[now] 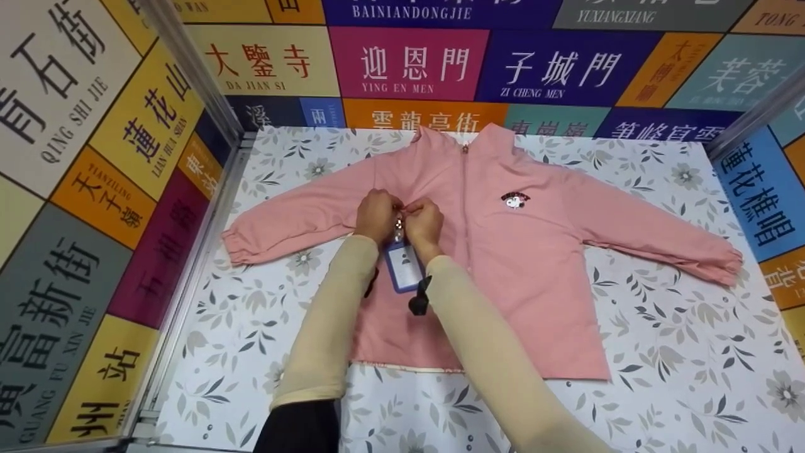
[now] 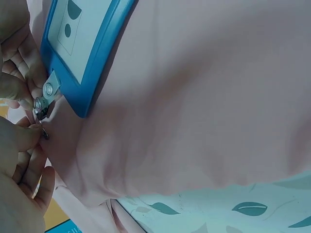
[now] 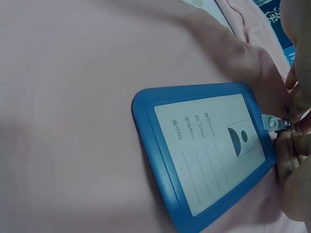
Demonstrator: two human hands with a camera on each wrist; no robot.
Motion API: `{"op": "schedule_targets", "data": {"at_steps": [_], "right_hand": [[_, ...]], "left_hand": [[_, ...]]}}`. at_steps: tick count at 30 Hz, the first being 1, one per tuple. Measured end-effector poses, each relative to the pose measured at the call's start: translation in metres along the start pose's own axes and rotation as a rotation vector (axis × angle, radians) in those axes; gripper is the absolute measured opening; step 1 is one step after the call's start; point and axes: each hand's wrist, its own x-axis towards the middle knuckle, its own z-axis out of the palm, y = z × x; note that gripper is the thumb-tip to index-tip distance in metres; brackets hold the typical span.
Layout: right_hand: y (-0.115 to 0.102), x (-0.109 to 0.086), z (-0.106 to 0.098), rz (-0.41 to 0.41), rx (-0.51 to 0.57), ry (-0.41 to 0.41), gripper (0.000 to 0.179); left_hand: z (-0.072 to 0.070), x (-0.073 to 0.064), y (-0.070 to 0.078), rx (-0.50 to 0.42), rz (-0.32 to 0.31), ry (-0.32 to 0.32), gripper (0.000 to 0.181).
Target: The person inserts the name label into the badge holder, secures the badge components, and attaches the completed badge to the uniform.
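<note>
A pink zip-up jacket (image 1: pixel 528 264) lies spread out with its sleeves stretched to both sides. On its left half rests an ID badge (image 3: pixel 204 150) in a blue frame, with a metal clip (image 2: pixel 48 91) at its top end. Just above the badge, my left hand (image 1: pixel 376 214) pinches the thin metal pin (image 2: pixel 44 133) of the clip against the pink cloth. My right hand (image 1: pixel 424 226) holds the clip's end between thumb and fingers, right beside the left fingertips. The fingers partly hide the pin and the cloth there.
A table with a white leaf-patterned cover (image 1: pixel 666 352) lies under the jacket. Panels of coloured signs (image 1: pixel 409 63) stand behind and at both sides. The jacket's zipper (image 1: pixel 466 207) runs right of the hands, and a small cartoon patch (image 1: pixel 516 200) sits on its chest.
</note>
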Motion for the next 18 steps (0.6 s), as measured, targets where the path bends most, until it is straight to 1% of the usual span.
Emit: {"op": "schedule_targets", "data": {"at_steps": [5,8,12,15,18], "right_hand": [[0.0003,0.0003,0.0008,-0.005,0.015,0.008,0.003],[0.0013,0.0008,0.0023,-0.013,0.006,0.012,0.003],[0.0002,0.001,0.0052,-0.023,-0.003,0.009,0.005],[-0.0023,0.0013,0.0058,-0.021,0.004,0.002,0.008],[-0.0031,0.0018,0.0053,-0.012,0.004,0.001,0.008]], "left_hand": [[0.0011,-0.0004,-0.0003,0.025,0.003,0.005,0.016],[0.0012,-0.0006,-0.0006,0.049,0.005,0.003,0.014],[0.0012,-0.001,0.0005,0.08,0.029,0.0,0.015],[0.001,-0.0012,0.0016,0.087,0.044,0.002,0.017],[0.0005,-0.0013,0.0016,0.091,0.045,0.0,0.016]]}}
